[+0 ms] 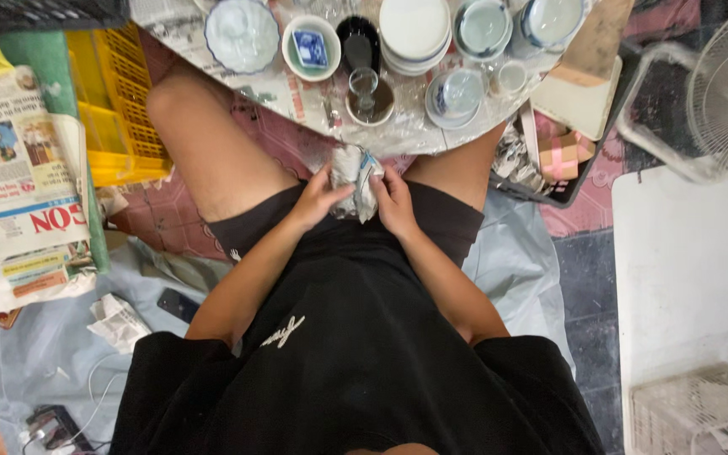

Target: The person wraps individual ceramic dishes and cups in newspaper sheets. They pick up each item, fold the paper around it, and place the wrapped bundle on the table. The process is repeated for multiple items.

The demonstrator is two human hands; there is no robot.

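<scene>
Crumpled newspaper bundle, grey-white with a bit of colour print (355, 181), is sitting in the person's lap between both bare knees, just below the near edge of the round paper-covered table (414, 135). Left hand (318, 200) is pressing on the bundle's left side, thumb lying across the paper, fingers curled around it. Right hand (393, 202) is clamping the bundle's right side, fingers closed on the wrap. Something is possibly wrapped inside, but the paper is hiding it.

On the table, near its front edge, a small clear drinking glass (363, 84) is standing on a brown saucer (371, 105). Behind them a blue-and-white square dish is lying in a pale green bowl (311, 47), beside a stack of plain white plates (414, 29). A scalloped white bowl (242, 34) is sitting toward the left edge. A yellow plastic crate (115, 101) and a stack of flat newspapers (14, 185) are lying on the floor to the left.
</scene>
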